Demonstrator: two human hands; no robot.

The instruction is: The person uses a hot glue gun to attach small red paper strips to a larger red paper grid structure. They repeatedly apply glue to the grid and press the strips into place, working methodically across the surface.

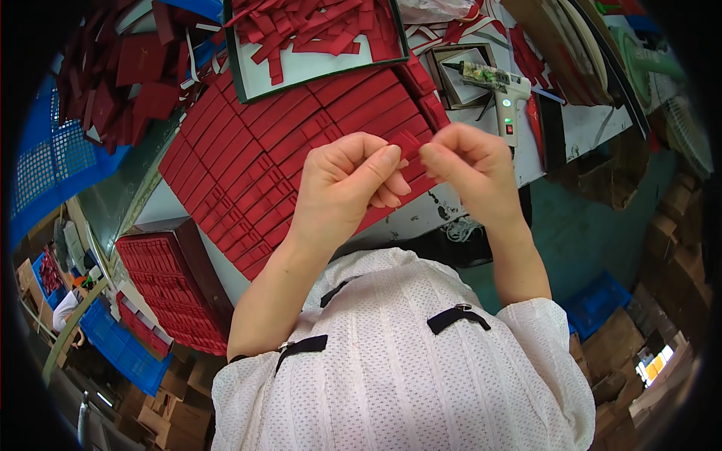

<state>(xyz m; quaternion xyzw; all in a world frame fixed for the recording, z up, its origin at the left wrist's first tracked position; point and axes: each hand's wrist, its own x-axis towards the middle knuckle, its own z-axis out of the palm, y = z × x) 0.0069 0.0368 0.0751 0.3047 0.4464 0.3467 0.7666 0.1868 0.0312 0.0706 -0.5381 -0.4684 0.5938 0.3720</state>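
A short piece of red ribbon (404, 142) is pinched between the thumb and fingers of my left hand (342, 184). Close beside it on the right, my right hand (475, 169) has its fingers closed at the other end of the same piece; its fingertips are slightly blurred. Both hands are raised over tight rows of slim red boxes (267, 135) that cover much of the table. Beyond them, a dark-rimmed tray (244, 83) holds a heap of cut red ribbon pieces (316, 26).
A glue gun (511, 105) rests by a small open box (455, 98) at the right. A blue basket (34, 161) and piled red boxes (143, 64) lie far left. Another stack of red boxes (162, 282) stands at the near left. A green fan (647, 64) is far right.
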